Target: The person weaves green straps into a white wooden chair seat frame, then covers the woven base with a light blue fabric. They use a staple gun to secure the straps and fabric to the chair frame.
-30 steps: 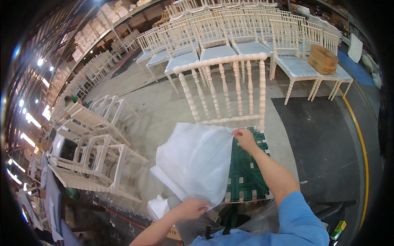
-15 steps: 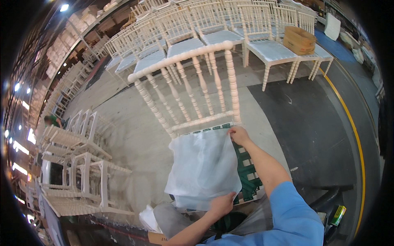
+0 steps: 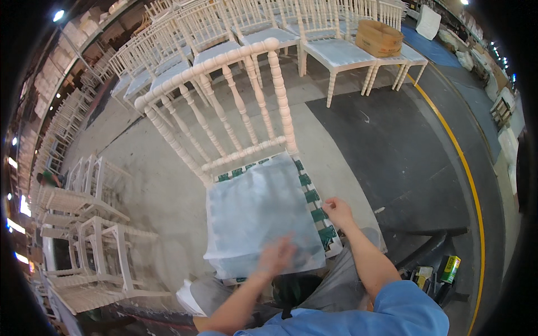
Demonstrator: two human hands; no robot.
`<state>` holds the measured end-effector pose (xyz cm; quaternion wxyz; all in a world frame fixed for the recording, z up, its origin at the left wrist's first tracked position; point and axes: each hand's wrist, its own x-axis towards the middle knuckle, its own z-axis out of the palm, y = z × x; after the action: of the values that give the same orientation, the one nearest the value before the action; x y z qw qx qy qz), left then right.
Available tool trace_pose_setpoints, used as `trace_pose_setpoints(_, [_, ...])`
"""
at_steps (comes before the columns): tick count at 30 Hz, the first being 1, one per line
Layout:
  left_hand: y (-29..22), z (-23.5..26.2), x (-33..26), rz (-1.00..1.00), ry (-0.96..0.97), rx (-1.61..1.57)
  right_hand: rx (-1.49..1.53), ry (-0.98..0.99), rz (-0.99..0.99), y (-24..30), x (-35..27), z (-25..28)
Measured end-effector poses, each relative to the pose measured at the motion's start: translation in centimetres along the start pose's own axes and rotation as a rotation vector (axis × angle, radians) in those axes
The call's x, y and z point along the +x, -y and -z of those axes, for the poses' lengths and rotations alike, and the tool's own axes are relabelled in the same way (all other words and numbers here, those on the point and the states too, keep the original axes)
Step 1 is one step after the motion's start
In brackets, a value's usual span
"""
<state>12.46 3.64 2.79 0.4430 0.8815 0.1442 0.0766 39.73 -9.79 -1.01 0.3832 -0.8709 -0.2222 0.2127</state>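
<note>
In front of me stands a cream chair [image 3: 284, 106] with a turned spindle back. Dark green webbing [image 3: 310, 196] is woven across its seat frame and shows along the back and right edges. A thin whitish cloth [image 3: 246, 201] lies over most of the seat, its near edge hanging over the front. My left hand [image 3: 277, 256], blurred by motion, is over the near right part of the cloth with its fingers stretched out. Just off the seat's right edge, beside the webbing, my right hand [image 3: 338, 213] has its fingers curled in, with nothing visible in them.
Rows of similar chairs [image 3: 330, 49] with pale seats stand behind, one bearing a brown cardboard box [image 3: 379, 39]. More chair frames [image 3: 92, 252] lie at the left. By my right leg are a yellow-green box [image 3: 450, 269] and dark tools. A yellow line [image 3: 460, 151] crosses the floor.
The cloth now lies flatter and squarer over the seat. My right hand has let go of its far right corner and come nearer; my left hand has left the near edge and moved onto the cloth.
</note>
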Motion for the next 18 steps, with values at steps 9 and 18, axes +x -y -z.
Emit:
trace_pose_setpoints(9, [6.3, 1.8, -2.3, 0.256, -0.162, 0.745, -0.249, 0.007, -0.022, 3.0, -7.0, -4.1])
trace_pose_setpoints(18, [5.7, 5.5, -4.2, 0.494, -0.582, 0.550, -0.101, 0.014, -0.036, -0.5, -6.6, -1.7])
